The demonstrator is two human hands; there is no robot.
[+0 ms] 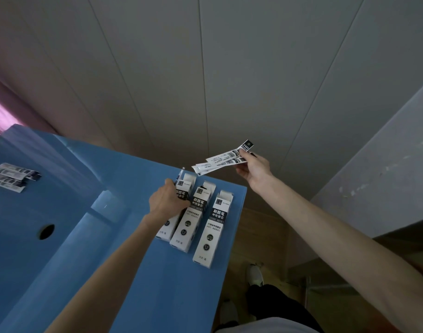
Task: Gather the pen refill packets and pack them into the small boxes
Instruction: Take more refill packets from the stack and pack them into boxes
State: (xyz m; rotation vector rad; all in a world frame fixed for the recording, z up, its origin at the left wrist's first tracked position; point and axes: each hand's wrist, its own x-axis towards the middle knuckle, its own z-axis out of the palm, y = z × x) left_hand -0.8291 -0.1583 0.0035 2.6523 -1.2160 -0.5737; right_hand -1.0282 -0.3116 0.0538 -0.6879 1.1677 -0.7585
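I see three small boxes lying side by side near the right edge of the blue table (157, 296), their top flaps open and pointing away from me: the left box (175, 207), the middle box (192, 216) and the right box (214, 228). My left hand (168, 203) rests over the left box, its fingers curled round a refill (180, 175) whose tip sticks up at that box's open mouth. My right hand (253, 169) is raised beyond the table's far corner, thumb and fingers pinching a fan of refill packets (223, 161) by one end, clear of the table. More packets (10, 176) lie in a loose pile at the far left of the table, well apart from the boxes. A round hole (46, 231) shows in the tabletop.
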